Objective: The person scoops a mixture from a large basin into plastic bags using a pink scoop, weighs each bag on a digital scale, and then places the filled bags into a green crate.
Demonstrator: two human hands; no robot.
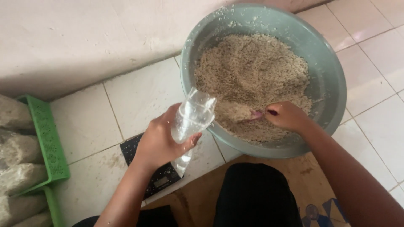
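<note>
We count one wide grey-green basin (332,84) on the tiled floor (139,96), holding one heap of pale grain (252,71), with stray grains stuck up its inner wall. Two hands are ours. The left hand (158,141) has its fingers wrapped around one clear plastic bag (191,117), held upright just over the near rim of the basin with its open mouth turned toward the grain; the bag's lower end hangs below the palm. The right hand (288,115) lies in the grain at the near side of the basin, its fingers pinched shut on one small pinkish scoop (254,114), most of which is buried or hidden, so we cannot make out its shape. Beneath the left hand sits one black digital scale (162,178), largely covered by the hand and bag. At the left edge we see one green plastic basket (48,143), cut off by the frame, carrying about five filled bags (17,147); their full number is hard to tell. A patterned item (324,212) shows at the bottom edge, too cropped to identify.
</note>
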